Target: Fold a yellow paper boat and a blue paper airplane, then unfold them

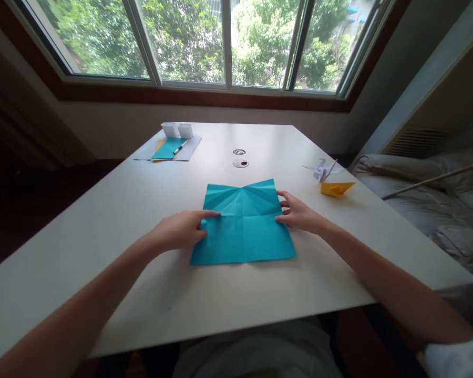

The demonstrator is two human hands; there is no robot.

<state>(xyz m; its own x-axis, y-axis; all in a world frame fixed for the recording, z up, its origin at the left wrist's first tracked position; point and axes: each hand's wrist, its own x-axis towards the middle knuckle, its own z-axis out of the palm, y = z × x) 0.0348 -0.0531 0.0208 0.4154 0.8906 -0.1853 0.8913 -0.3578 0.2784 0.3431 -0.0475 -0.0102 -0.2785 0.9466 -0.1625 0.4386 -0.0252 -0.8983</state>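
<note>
A turquoise sheet of paper (256, 236) with crossing and fanned creases lies unfolded in front of me, its surface slightly raised along the folds. At its left edge is my left hand (179, 229), with the index finger stretched over the paper and the thumb at the edge; its other fingers are hidden. My right hand (299, 212) has the opposite edge between its thumb and fingers. Both hands hold the same sheet, one on each side.
On the white table (142, 294), a white paper crane (322, 170) and a yellow paper boat (336, 189) stand to the right. Far left are coloured sheets (167, 148), a pen (180, 147) and small white boxes (177, 129). Two round discs (240, 164) lie beyond the paper.
</note>
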